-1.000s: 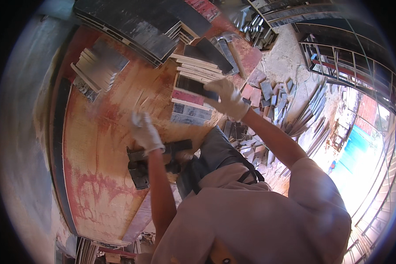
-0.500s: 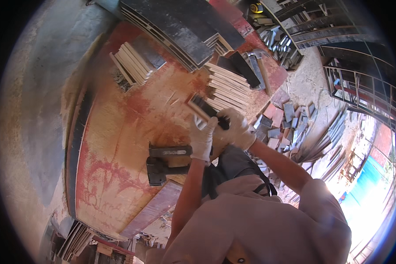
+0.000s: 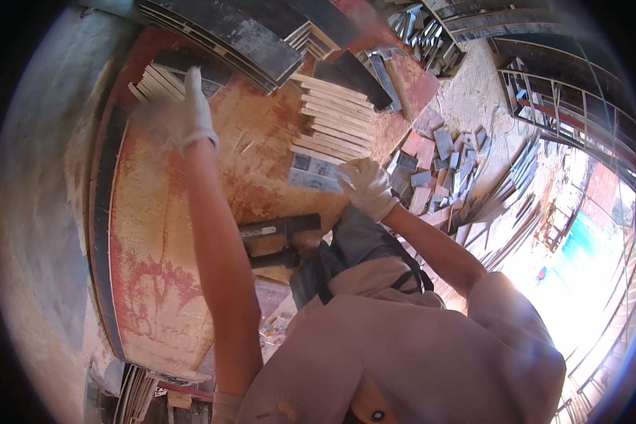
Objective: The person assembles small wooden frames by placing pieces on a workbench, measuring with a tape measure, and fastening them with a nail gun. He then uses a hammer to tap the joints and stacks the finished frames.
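Observation:
My left hand (image 3: 196, 116), in a white glove, reaches out to a small stack of wooden strips (image 3: 155, 83) at the far left of the bench. Its thumb stands apart and its fingers are smeared by motion; it appears to be open. My right hand (image 3: 369, 189), also gloved, is at the near right corner of a larger pile of wooden strips (image 3: 336, 120), fingers apart, with nothing visible in it. Dark-faced wood pieces (image 3: 314, 174) lie at that pile's near end, beside the right hand. A black nail gun (image 3: 279, 230) lies on the bench close to my body.
Large dark boards (image 3: 240, 39) are stacked at the back of the red-stained bench (image 3: 162, 233). Dark offcuts and a wooden handle (image 3: 401, 88) lie behind the strips. Scattered wood scraps (image 3: 431, 166) cover the floor on the right. A wall (image 3: 42, 191) runs along the left.
The hands have parted. My left hand has left the dark piece both were holding and swung far left to the small stack; the right has let go beside the larger pile. The view has shifted.

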The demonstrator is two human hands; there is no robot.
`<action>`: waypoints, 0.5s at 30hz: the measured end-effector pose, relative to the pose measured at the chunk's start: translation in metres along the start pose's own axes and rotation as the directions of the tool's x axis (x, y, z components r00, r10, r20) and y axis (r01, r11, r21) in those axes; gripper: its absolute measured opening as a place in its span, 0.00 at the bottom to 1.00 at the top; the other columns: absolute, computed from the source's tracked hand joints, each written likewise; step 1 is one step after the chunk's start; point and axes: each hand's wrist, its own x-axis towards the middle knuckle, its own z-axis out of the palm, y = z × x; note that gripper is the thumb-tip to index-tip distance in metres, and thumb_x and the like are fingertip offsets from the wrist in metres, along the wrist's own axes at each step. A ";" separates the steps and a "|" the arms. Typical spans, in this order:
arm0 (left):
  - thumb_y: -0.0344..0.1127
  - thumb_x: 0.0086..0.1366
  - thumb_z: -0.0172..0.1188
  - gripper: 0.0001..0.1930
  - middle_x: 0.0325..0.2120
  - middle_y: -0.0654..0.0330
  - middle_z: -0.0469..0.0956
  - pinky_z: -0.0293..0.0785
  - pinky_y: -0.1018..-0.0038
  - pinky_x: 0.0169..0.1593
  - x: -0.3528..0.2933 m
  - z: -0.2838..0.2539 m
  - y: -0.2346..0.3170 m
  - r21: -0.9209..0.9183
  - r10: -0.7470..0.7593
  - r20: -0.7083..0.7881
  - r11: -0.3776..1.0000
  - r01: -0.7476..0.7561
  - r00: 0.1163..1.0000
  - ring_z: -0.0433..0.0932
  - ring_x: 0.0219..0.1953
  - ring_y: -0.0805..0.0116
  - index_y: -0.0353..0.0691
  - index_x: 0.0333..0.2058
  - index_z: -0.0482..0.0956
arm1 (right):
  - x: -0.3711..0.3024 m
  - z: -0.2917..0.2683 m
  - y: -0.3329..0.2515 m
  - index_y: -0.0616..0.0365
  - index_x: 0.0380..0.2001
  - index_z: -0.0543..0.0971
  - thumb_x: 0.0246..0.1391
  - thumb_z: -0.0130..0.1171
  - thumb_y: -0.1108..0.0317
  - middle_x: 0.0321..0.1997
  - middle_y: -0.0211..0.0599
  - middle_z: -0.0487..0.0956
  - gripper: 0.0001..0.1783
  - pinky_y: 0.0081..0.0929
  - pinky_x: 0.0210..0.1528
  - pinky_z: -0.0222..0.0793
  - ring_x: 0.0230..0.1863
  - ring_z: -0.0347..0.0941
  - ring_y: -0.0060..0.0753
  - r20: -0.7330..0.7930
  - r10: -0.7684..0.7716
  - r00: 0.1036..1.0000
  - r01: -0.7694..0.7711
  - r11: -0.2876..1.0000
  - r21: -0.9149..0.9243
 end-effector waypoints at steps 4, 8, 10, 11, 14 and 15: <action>0.58 0.64 0.60 0.35 0.56 0.41 0.77 0.71 0.55 0.60 -0.073 0.022 -0.094 0.015 -0.115 0.250 0.993 0.115 0.961 0.76 0.59 0.42 0.30 0.57 0.74 | -0.014 0.044 -0.014 0.62 0.58 0.74 0.56 0.56 0.60 0.52 0.49 0.74 0.28 0.43 0.46 0.71 0.49 0.72 0.49 -0.012 -0.125 0.992 0.119 0.969 -0.218; 0.53 0.69 0.56 0.25 0.48 0.45 0.81 0.75 0.54 0.51 -0.161 0.058 -0.183 0.018 -0.117 0.563 0.991 0.129 0.818 0.79 0.49 0.45 0.35 0.49 0.79 | -0.013 0.081 -0.011 0.61 0.59 0.74 0.54 0.56 0.65 0.51 0.48 0.73 0.28 0.41 0.46 0.72 0.50 0.72 0.49 -0.014 -0.103 0.995 0.087 0.893 -0.442; 0.49 0.70 0.58 0.22 0.46 0.50 0.81 0.76 0.57 0.47 -0.199 0.080 -0.208 -0.276 -0.156 0.514 0.901 0.335 0.844 0.80 0.46 0.51 0.35 0.50 0.78 | -0.005 0.085 -0.007 0.59 0.59 0.74 0.50 0.61 0.61 0.51 0.45 0.72 0.32 0.43 0.46 0.72 0.52 0.71 0.50 0.042 -0.042 0.998 0.057 0.874 -0.482; 0.47 0.70 0.59 0.21 0.45 0.53 0.81 0.77 0.58 0.46 -0.210 0.083 -0.208 -0.422 -0.238 0.472 0.784 0.455 0.848 0.80 0.44 0.55 0.35 0.50 0.78 | -0.005 0.085 -0.006 0.59 0.58 0.75 0.50 0.61 0.63 0.50 0.45 0.73 0.30 0.43 0.45 0.73 0.52 0.72 0.50 0.033 -0.014 0.999 0.027 0.895 -0.445; 0.47 0.69 0.65 0.24 0.45 0.58 0.78 0.78 0.67 0.44 -0.214 0.062 -0.179 -0.434 -0.340 0.745 0.406 0.804 0.574 0.78 0.44 0.66 0.35 0.55 0.76 | -0.006 0.074 0.002 0.57 0.54 0.76 0.50 0.61 0.67 0.47 0.45 0.74 0.26 0.44 0.43 0.74 0.51 0.72 0.51 0.043 0.022 0.999 -0.013 0.978 -0.210; 0.47 0.68 0.65 0.24 0.45 0.58 0.78 0.78 0.69 0.44 -0.217 0.062 -0.181 -0.433 -0.299 0.756 0.439 0.787 0.583 0.79 0.43 0.66 0.35 0.54 0.76 | -0.003 0.063 0.007 0.57 0.53 0.76 0.50 0.61 0.68 0.47 0.46 0.75 0.24 0.46 0.43 0.74 0.51 0.72 0.52 0.058 -0.003 0.998 0.006 0.999 -0.052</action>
